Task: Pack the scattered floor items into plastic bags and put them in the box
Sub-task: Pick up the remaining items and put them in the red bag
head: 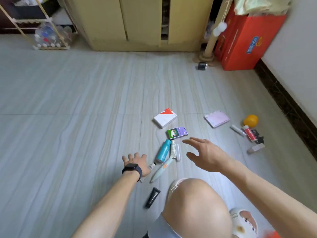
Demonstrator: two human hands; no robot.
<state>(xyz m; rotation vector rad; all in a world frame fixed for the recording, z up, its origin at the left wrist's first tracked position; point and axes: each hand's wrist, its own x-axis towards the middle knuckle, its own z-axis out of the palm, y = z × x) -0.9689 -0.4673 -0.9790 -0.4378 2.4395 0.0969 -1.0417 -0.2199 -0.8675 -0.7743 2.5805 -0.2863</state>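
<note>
Bent knee [195, 208], left hand [137, 162], right hand [205, 154], grips released, teal bottle [163, 151] between, red box [243, 43] beyond

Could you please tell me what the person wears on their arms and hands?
No sleeves or gloves are in view. The left hand has a black watch with a rectangular face and a black band at its wrist. The right hand shows no watch or ring.
</note>
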